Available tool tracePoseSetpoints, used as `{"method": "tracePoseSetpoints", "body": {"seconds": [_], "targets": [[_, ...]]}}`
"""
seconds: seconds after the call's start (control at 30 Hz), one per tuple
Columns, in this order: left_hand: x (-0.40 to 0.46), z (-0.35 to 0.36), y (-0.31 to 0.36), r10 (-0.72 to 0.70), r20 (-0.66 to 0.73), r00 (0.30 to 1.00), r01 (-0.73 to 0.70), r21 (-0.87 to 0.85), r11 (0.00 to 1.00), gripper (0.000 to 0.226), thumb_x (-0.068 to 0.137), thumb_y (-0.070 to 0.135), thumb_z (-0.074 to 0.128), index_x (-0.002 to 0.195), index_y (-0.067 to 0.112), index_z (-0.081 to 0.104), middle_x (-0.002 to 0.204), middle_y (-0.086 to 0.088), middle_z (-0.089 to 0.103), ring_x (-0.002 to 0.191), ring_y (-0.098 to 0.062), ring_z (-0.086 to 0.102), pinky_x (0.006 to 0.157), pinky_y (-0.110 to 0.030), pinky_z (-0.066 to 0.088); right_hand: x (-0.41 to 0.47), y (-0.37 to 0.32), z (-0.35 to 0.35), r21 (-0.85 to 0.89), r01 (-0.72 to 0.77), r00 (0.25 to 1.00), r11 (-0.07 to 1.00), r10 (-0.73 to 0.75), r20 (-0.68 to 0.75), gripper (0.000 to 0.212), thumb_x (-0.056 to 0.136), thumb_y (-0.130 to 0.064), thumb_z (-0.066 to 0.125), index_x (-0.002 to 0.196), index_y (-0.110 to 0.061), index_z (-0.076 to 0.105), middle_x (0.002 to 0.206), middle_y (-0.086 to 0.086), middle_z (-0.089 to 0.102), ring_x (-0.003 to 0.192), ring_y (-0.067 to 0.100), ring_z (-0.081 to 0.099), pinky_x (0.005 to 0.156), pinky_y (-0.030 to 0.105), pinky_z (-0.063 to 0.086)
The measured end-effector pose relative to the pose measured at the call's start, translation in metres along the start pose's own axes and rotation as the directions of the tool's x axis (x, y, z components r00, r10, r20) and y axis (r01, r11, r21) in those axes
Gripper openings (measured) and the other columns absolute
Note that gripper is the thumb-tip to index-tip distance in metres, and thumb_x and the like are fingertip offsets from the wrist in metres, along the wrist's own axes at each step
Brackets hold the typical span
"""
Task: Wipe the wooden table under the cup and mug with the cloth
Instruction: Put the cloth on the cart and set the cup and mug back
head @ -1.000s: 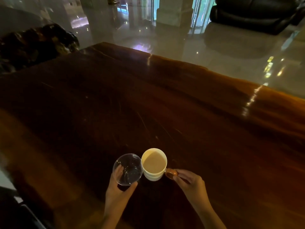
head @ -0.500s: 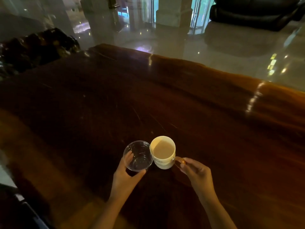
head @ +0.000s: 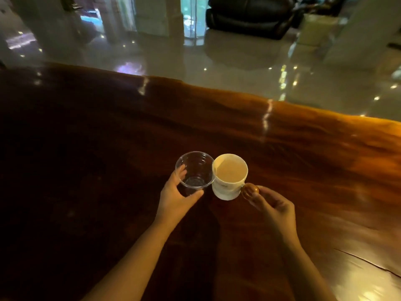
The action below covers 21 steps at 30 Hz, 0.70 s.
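Note:
A clear plastic cup and a white mug with a brown wooden handle are side by side, touching, over the middle of the dark glossy wooden table. My left hand wraps the cup from below and the left. My right hand pinches the mug's handle from the right. Whether the two rest on the wood or hang just above it, I cannot tell. No cloth is in view.
The table's far edge runs from upper left to right, with a shiny tiled floor beyond. A dark sofa stands at the back. A crack marks the wood near the right front.
Both hands have carried the cup and mug forward, away from me, and slightly right. The grips have not changed.

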<state>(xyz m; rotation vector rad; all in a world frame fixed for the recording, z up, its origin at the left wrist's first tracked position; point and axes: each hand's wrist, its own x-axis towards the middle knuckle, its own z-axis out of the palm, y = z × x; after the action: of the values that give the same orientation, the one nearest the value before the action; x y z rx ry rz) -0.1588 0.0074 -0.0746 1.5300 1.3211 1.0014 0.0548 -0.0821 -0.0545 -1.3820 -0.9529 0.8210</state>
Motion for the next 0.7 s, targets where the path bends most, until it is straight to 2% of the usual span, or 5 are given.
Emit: {"method": "tracePoseSetpoints", "body": {"seconds": [0.07,0.27,0.43,0.6,0.7], "targets": [[0.008,0.049,0.018,0.031,0.06,0.998,-0.03,-0.009,0.999,0.079,0.062,0.024,0.082,0.125,0.041,0.038,0.125,0.015,0.049,0.121,-0.004,0.044,0.098,-0.022,0.033,0.01,-0.001,-0.052,-0.05,0.024,0.998,0.998,-0.026,-0.049,0.018,0.082,-0.015,0.065,0.092,-0.03,0.071,0.091,-0.012,0.074,0.088,0.012,0.069,0.074,0.025,0.058],[0.027,0.177,0.05,0.056,0.181,0.982,-0.057,0.0,0.998,0.08,0.061,0.026,0.082,0.13,0.032,0.039,0.13,0.006,0.051,0.116,-0.003,0.044,0.092,-0.022,0.031,0.038,0.005,-0.183,-0.175,0.067,0.985,0.982,-0.093,-0.143,0.029,0.084,-0.008,0.064,0.085,-0.036,0.07,0.083,-0.016,0.074,0.082,0.01,0.069,0.067,0.021,0.057],[0.031,0.254,0.052,0.045,0.227,0.973,-0.052,0.023,0.998,0.084,0.06,0.023,0.083,0.131,0.029,0.038,0.132,0.002,0.051,0.115,-0.006,0.043,0.093,-0.026,0.032,0.057,0.034,-0.25,-0.183,-0.019,0.974,0.983,-0.023,-0.227,0.017,0.083,-0.01,0.065,0.094,-0.021,0.071,0.089,0.001,0.074,0.088,0.02,0.069,0.08,0.044,0.057],[0.031,0.295,0.045,0.038,0.259,0.965,-0.056,0.06,0.997,0.086,0.06,0.024,0.083,0.132,0.028,0.036,0.133,0.002,0.049,0.114,-0.004,0.041,0.092,-0.024,0.033,0.061,0.052,-0.275,-0.16,-0.045,0.969,0.986,0.004,-0.247,0.015,0.083,-0.012,0.066,0.096,-0.016,0.072,0.091,0.0,0.074,0.087,0.015,0.069,0.079,0.038,0.058],[0.031,0.306,0.041,0.028,0.266,0.964,-0.046,0.059,0.997,0.087,0.06,0.024,0.083,0.132,0.03,0.035,0.134,0.002,0.049,0.12,-0.01,0.044,0.096,-0.028,0.035,0.061,0.058,-0.282,-0.133,-0.049,0.968,0.99,0.014,-0.251,0.013,0.082,-0.017,0.067,0.089,-0.027,0.073,0.083,-0.009,0.075,0.085,0.013,0.07,0.072,0.028,0.058]]}}
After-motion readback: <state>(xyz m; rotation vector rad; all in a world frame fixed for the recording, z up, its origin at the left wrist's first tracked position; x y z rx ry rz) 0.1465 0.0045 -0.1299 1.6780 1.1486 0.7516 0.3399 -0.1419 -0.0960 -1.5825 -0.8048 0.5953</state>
